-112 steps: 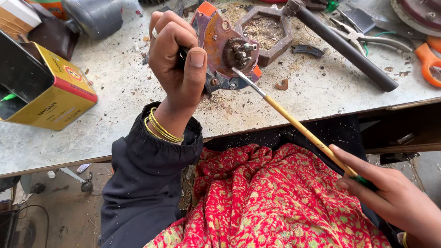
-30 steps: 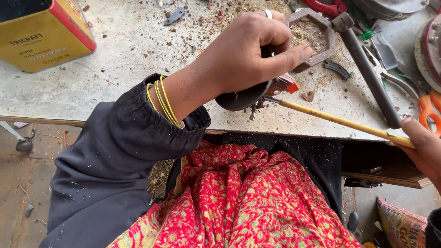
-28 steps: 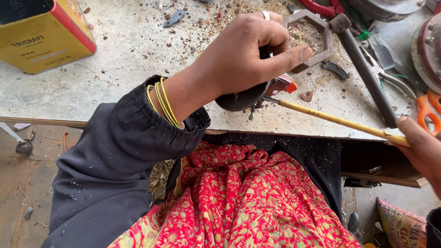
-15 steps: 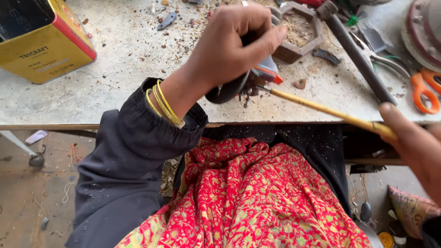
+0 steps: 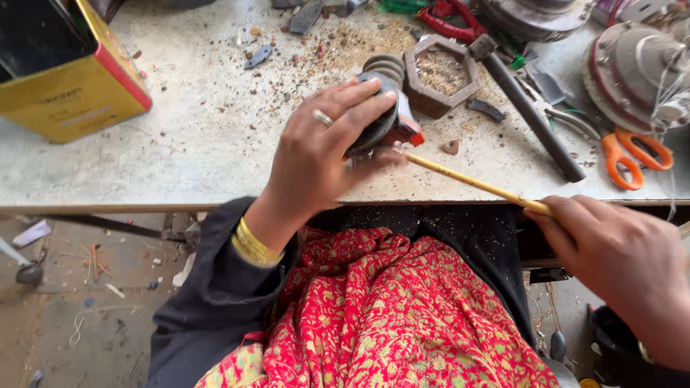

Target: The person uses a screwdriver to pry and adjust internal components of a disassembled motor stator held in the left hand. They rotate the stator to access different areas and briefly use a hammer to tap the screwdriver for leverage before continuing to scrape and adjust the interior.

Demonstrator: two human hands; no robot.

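Left hand (image 5: 316, 154) clenched over dark motor part (image 5: 384, 108) at bench edge (image 5: 144, 205); right hand (image 5: 611, 248) grips thin yellow rod (image 5: 467, 181). Risk: levering could snap rod, or part slips off.

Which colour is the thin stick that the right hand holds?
Yellow. The thin stick shows best in the head view, held by the right hand.

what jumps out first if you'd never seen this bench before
The left hand, ring on one finger and yellow bangles at the wrist, clamps a dark round metal part with an orange piece near the bench's front edge. The right hand, lower right, aims a thin yellow stick at that part. Beyond that: the yellow tin box top left, orange-handled scissors at right, and the red patterned cloth over the lap.
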